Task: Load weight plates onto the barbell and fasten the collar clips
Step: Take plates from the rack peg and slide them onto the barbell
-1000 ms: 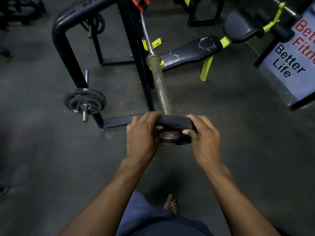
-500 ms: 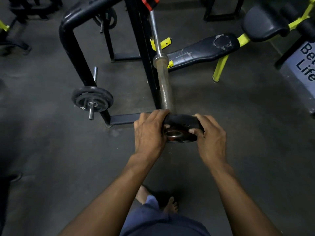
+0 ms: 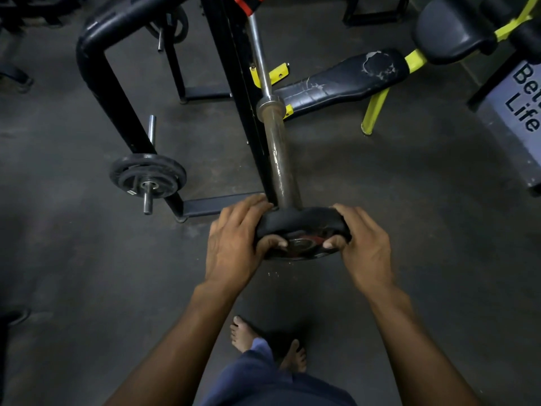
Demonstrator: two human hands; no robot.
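A small black weight plate (image 3: 301, 222) with a red-marked face sits at the near end of the barbell sleeve (image 3: 281, 159), which runs away from me to the black rack. My left hand (image 3: 234, 247) grips the plate's left edge, thumb on its face. My right hand (image 3: 363, 247) grips the right edge the same way. The sleeve's tip is hidden behind the plate. A red and black clip (image 3: 247, 2) is on the bar at the top edge.
A black rack upright (image 3: 234, 92) stands just left of the bar. A storage peg on its base carries black plates (image 3: 147, 175). A worn black bench pad (image 3: 342, 80) with yellow legs lies behind on the right. My bare feet (image 3: 243, 332) stand on dark floor.
The plate and both hands stay at the sleeve's end. My view has shifted a little, so the rack and bench sit further right and lower in frame.
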